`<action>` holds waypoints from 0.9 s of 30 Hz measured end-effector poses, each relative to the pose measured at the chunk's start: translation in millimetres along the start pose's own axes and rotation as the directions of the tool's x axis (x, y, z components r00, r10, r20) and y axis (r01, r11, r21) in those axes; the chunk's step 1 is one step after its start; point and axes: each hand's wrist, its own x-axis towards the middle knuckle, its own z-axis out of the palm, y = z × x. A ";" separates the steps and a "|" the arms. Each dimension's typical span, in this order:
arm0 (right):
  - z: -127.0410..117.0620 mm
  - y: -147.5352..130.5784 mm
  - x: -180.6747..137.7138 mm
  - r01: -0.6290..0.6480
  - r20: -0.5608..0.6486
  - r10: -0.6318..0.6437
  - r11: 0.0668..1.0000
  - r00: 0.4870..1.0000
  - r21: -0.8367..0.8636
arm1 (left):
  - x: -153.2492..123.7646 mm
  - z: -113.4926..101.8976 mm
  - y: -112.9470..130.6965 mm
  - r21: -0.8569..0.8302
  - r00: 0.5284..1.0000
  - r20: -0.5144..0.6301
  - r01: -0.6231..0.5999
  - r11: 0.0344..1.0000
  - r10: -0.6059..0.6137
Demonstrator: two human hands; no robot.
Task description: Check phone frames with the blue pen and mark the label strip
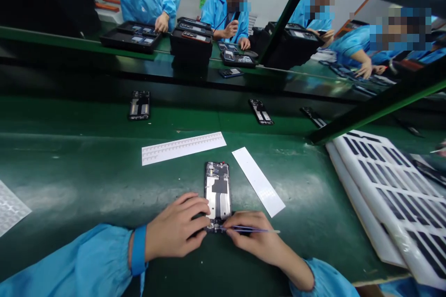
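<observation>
An opened phone (213, 195) with its inner boards and silver plate showing lies upright on the green bench in front of me. My left hand (179, 227) rests against its lower left side, fingers bent and touching the edge. In my right hand (256, 236) is a pair of tweezers (256, 229), held in a pinch, with the tips over the phone's bottom end. Whether the tips hold anything is too small to tell. Beyond the phone lies a white sticker strip (184, 148) with rows of small marks; another white strip (258, 182) lies to its right.
White slotted trays (390, 185) are stacked at the right, beside a dark slanting post (376, 106). Further phone bodies (140, 105) lie along the far strip. A patterned sheet (10, 206) is at the left edge. Several co-workers in blue sit or stand across the bench.
</observation>
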 end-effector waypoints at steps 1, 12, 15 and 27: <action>-0.2 -0.4 0.5 0.000 0.002 0.000 1.000 1.000 0.002 | 0.5 -0.5 0.2 -0.003 1.000 0.003 0.003 1.000 -0.003; -1.3 -3.4 1.9 -0.022 0.008 0.022 1.000 1.000 -0.008 | -0.8 1.5 -2.3 -0.005 1.000 0.018 -0.008 1.000 0.008; -1.2 -3.7 2.4 -0.022 0.012 0.022 1.000 1.000 -0.002 | -1.3 2.0 -2.4 0.002 1.000 0.030 -0.005 1.000 0.005; -5.0 -3.8 3.3 -0.047 0.048 0.045 0.998 0.998 0.033 | 0.5 1.5 -2.2 0.014 1.000 0.027 -0.015 1.000 0.014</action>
